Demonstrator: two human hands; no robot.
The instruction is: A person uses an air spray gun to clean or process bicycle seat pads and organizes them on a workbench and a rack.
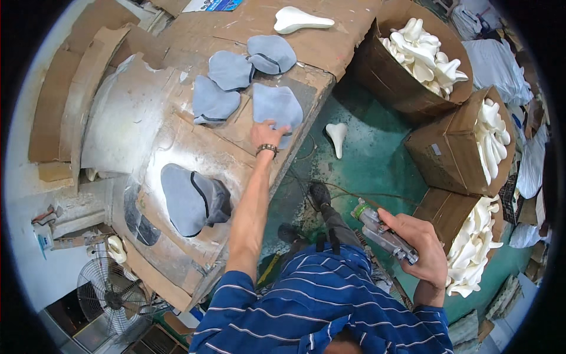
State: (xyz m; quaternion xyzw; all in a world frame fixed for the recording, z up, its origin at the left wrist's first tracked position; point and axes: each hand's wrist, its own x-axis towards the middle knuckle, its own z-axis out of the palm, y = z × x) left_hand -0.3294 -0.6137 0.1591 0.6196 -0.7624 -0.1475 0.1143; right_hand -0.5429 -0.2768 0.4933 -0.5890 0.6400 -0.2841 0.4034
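My left hand (270, 134) reaches out over the cardboard-covered table, its fingers closed on the near edge of a grey-blue fabric saddle cover (277, 105). Similar covers lie just beyond and to the left: one cover (216, 100), another (230, 70) and a third (272, 54). Nearer to me sits a larger grey-blue piece (184, 199) with a dark edge band. At my right side, away from the table, my right hand (421, 245) is wrapped round a metal spray gun (386, 233) with a green part at one end.
Cardboard boxes full of cream foam saddle pads (421, 56) line the right side. One white saddle pad (336, 138) lies on the green floor, another pad (302, 20) on the table's far end. A hose (365, 194) crosses the floor. A fan (113, 298) stands at lower left.
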